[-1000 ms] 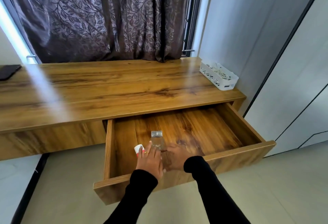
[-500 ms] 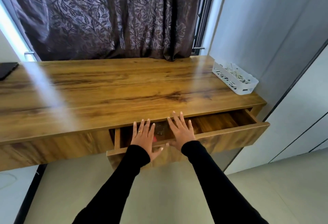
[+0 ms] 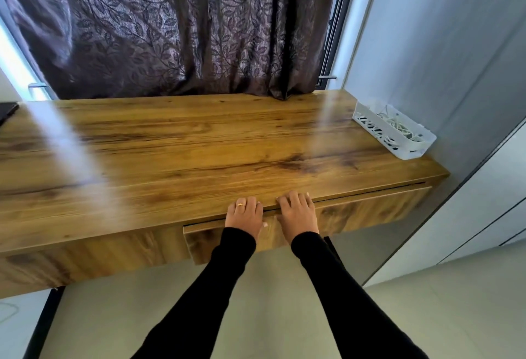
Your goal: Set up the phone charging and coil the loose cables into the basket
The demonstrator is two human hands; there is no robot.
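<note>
Our left hand and right hand lie side by side on the front of the drawer, fingers straight and laid over the edge of the wooden desk, holding nothing. The drawer looks nearly shut, with only a dark slit along its top.

At two o'clock from our hands, well apart from them, the white basket sits at the desk's far right corner with pale cables inside. At ten o'clock a dark flat object, possibly the phone, is cut off by the frame edge.

We judge the main risk to be our fingertips: they bridge the gap, so a further push could pinch them. We cannot see inside the drawer, cannot tell whether the cables are neatly coiled, and see no charger or socket.
</note>
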